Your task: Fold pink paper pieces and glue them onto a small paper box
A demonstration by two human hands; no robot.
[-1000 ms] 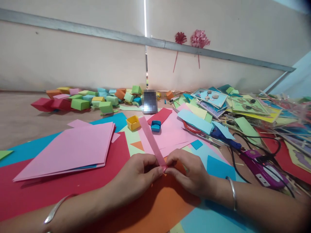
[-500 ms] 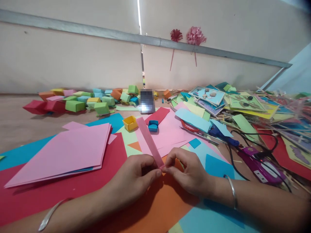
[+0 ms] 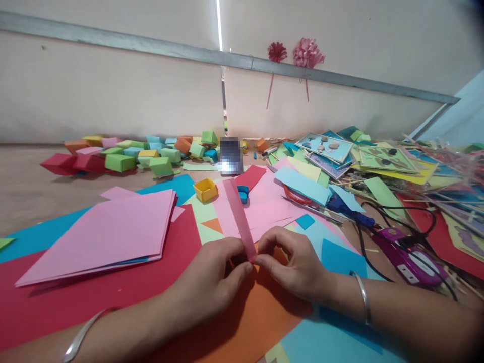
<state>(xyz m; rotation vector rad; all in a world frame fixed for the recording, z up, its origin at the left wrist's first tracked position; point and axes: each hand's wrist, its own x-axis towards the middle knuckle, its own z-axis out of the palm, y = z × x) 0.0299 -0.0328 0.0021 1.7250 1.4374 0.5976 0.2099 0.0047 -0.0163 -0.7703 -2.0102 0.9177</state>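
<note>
A narrow pink paper strip [image 3: 240, 218] stands up between my hands, its lower end pinched in the fingertips. My left hand [image 3: 219, 272] is closed on that end from the left, and my right hand [image 3: 293, 262] pinches it from the right. The fingers hide the strip's bottom end. Under my hands lies an orange paper sheet [image 3: 242, 317]. Just beyond the strip are a small yellow paper box [image 3: 205, 191] and a small blue paper box [image 3: 244, 194], the blue one partly covered by the strip.
Pink sheets [image 3: 102, 234] lie stacked on red paper [image 3: 94, 302] at left. Several folded paper boxes [image 3: 120, 162] line the wall. At right are scissors [image 3: 295, 195], a blue glue gun [image 3: 351, 212], a purple power strip [image 3: 408, 257] with black cables, and piled craft cards [image 3: 387, 159].
The pink strip has turned slightly more upright and now overlaps the blue box. Both hands keep their pinch. The whole view has shifted a little.
</note>
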